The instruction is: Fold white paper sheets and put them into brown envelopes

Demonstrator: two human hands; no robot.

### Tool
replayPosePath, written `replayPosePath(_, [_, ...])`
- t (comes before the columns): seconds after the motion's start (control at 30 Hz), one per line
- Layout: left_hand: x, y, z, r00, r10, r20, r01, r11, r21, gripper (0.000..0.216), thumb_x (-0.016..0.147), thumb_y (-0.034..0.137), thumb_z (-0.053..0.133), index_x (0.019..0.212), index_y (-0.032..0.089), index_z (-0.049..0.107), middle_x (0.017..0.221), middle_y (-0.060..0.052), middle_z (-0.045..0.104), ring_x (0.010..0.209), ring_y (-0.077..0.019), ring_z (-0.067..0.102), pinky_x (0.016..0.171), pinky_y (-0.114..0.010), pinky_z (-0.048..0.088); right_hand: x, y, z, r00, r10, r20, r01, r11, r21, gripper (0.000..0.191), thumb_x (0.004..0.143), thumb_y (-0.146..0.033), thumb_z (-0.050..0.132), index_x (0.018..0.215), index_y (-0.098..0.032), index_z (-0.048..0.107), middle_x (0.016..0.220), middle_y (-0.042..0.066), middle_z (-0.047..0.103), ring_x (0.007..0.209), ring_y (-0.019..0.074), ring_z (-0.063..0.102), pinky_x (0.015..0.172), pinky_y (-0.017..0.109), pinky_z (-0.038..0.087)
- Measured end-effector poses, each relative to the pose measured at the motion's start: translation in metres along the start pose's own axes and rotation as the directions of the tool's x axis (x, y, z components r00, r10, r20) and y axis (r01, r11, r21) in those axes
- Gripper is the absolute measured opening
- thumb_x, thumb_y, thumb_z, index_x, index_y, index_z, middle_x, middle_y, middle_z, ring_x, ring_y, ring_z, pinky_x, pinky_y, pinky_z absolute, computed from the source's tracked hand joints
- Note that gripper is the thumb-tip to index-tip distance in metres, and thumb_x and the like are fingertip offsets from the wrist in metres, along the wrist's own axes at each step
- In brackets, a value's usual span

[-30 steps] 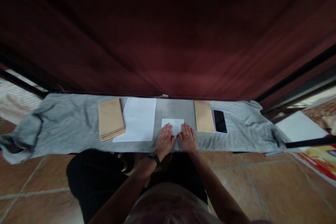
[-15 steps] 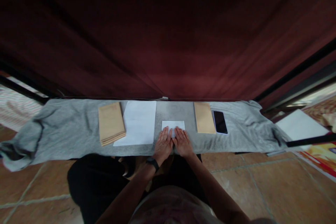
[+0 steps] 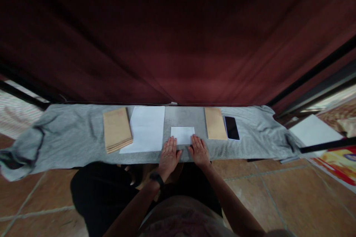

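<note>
A small folded white paper [image 3: 182,134] lies on the grey cloth [image 3: 69,137] right in front of me. My left hand [image 3: 168,154] rests flat by the paper's near left corner, fingers stretched out. My right hand [image 3: 199,150] lies flat by its near right corner, fingertips touching the edge. Neither hand holds anything. A black watch [image 3: 156,177] is on my left wrist.
Left of the folded paper lie a larger white sheet [image 3: 146,127] and a stack of brown envelopes [image 3: 116,129]. To the right lie a single brown envelope [image 3: 215,123] and a black phone [image 3: 231,127]. A dark red curtain [image 3: 178,37] hangs behind. Tiled floor [image 3: 278,200] lies below.
Both hands have slid apart and back toward me, off the middle of the folded paper to its near corners. The paper is more uncovered.
</note>
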State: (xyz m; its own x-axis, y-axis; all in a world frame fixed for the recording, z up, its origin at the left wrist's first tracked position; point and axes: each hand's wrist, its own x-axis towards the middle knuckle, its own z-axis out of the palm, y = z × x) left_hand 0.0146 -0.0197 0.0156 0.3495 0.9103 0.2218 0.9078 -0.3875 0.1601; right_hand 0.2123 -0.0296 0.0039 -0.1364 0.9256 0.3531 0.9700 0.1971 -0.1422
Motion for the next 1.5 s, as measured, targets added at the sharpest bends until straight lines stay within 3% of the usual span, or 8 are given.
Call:
replayPosePath(0.13, [-0.005, -0.001, -0.003, 1.0, 0.001, -0.013, -0.001, 1.0, -0.007, 0.065, 0.101, 0.041, 0.039, 0.154, 0.006, 0.03, 0.16, -0.02, 0.032, 0.149, -0.0291, 0.029, 0.12, -0.049, 0.03, -0.004, 0.002, -0.002, 1.0, 0.012, 0.005, -0.012, 1.0, -0.016, 0.054, 0.104, -0.037, 0.037, 0.151, -0.01, 0.04, 0.152, 0.015, 0.047, 0.14, 0.0283, 0.045, 0.117, 0.045, 0.029])
replayPosePath(0.37, [-0.013, -0.002, -0.007, 0.999, 0.037, -0.031, -0.037, 0.999, 0.016, 0.058, 0.1, 0.041, 0.048, 0.153, 0.019, 0.037, 0.163, -0.017, 0.028, 0.149, -0.0323, 0.03, 0.119, -0.05, 0.031, -0.01, 0.005, -0.004, 1.0, 0.021, 0.019, -0.02, 1.0, -0.022, 0.055, 0.104, -0.037, 0.039, 0.153, -0.011, 0.038, 0.153, 0.016, 0.047, 0.14, 0.0275, 0.044, 0.117, 0.046, 0.029])
replayPosePath(0.77, [-0.013, -0.001, -0.001, 0.999, 0.014, -0.037, -0.014, 1.0, -0.002, 0.06, 0.1, 0.041, 0.047, 0.154, 0.017, 0.036, 0.162, -0.018, 0.026, 0.149, -0.0336, 0.029, 0.119, -0.053, 0.03, -0.015, 0.002, -0.011, 0.997, 0.071, -0.017, -0.071, 0.997, 0.007, 0.054, 0.105, -0.035, 0.036, 0.152, -0.009, 0.037, 0.153, 0.018, 0.045, 0.141, 0.0298, 0.043, 0.116, 0.049, 0.032])
replayPosePath(0.9, [-0.013, 0.0, -0.002, 0.999, 0.015, -0.041, -0.015, 1.0, 0.005, 0.059, 0.1, 0.038, 0.047, 0.154, 0.017, 0.036, 0.163, -0.019, 0.026, 0.149, -0.0338, 0.029, 0.118, -0.053, 0.031, 0.003, -0.02, -0.008, 0.999, -0.03, 0.013, 0.029, 0.996, 0.081, 0.053, 0.105, -0.034, 0.037, 0.154, -0.014, 0.036, 0.157, 0.013, 0.04, 0.145, 0.0261, 0.038, 0.117, 0.046, 0.033])
replayPosePath(1.07, [-0.013, -0.001, -0.004, 0.999, 0.035, -0.031, -0.034, 0.999, 0.022, 0.058, 0.099, 0.033, 0.047, 0.153, 0.016, 0.036, 0.162, -0.019, 0.027, 0.15, -0.0339, 0.027, 0.117, -0.053, 0.032, 0.015, -0.038, 0.001, 0.989, -0.13, 0.071, 0.122, 0.986, 0.117, 0.048, 0.103, -0.033, 0.041, 0.149, -0.017, 0.045, 0.155, 0.011, 0.044, 0.144, 0.022, 0.04, 0.118, 0.043, 0.033])
replayPosePath(1.37, [-0.017, -0.001, -0.001, 0.999, -0.003, -0.035, 0.002, 1.0, -0.022, 0.06, 0.1, 0.036, 0.041, 0.153, 0.01, 0.033, 0.16, -0.02, 0.032, 0.15, -0.0321, 0.027, 0.118, -0.054, 0.033, -0.004, -0.011, -0.001, 0.999, -0.05, 0.021, 0.049, 0.998, 0.03, 0.057, 0.104, -0.036, 0.039, 0.153, -0.009, 0.035, 0.155, 0.016, 0.044, 0.143, 0.0254, 0.041, 0.118, 0.044, 0.032])
replayPosePath(1.5, [0.005, 0.014, 0.001, 0.998, 0.01, -0.063, -0.016, 0.995, -0.098, 0.061, 0.101, 0.032, 0.034, 0.156, 0.008, 0.024, 0.161, -0.018, 0.03, 0.151, -0.0285, 0.026, 0.12, -0.052, 0.03, -0.003, -0.01, -0.003, 0.998, -0.036, 0.056, 0.034, 0.999, 0.035, 0.056, 0.103, -0.034, 0.039, 0.154, -0.011, 0.035, 0.155, 0.014, 0.043, 0.143, 0.0249, 0.041, 0.118, 0.044, 0.031])
